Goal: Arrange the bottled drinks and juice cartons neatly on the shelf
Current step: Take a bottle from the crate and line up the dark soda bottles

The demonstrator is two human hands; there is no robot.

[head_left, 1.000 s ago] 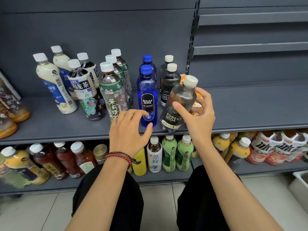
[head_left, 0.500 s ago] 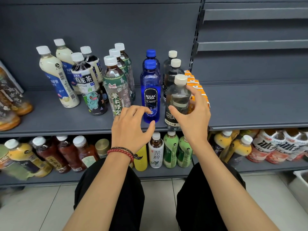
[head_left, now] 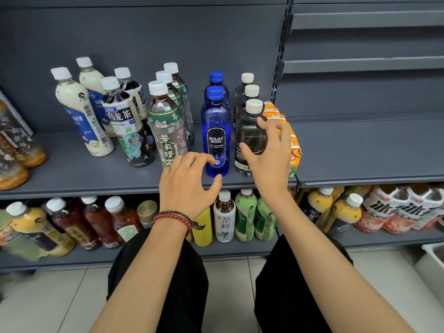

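A clear Forest Soda bottle (head_left: 249,133) with a white cap stands upright at the front of the grey shelf (head_left: 96,179), and my right hand (head_left: 271,152) grips its body, thumb on the left and fingers on the right. Two more clear soda bottles (head_left: 248,91) stand in a row behind it. To its left is a blue Bolsa Soda bottle (head_left: 216,133) with another blue one behind. My left hand (head_left: 187,183) hovers with fingers spread, fingertips by the blue bottle's base. Orange juice cartons (head_left: 294,150) line up right of my right hand, partly hidden.
Green-label tea bottles (head_left: 165,126), a dark oolong bottle (head_left: 127,126) and milky white bottles (head_left: 81,109) fill the shelf's left. Bottles lie on their sides at the far left. The lower shelf (head_left: 384,239) holds many drinks. The shelf section to the right (head_left: 372,150) is bare.
My right hand has set the tilted clear soda bottle upright at the front of its row and still holds it. My left hand stayed near the blue bottle.
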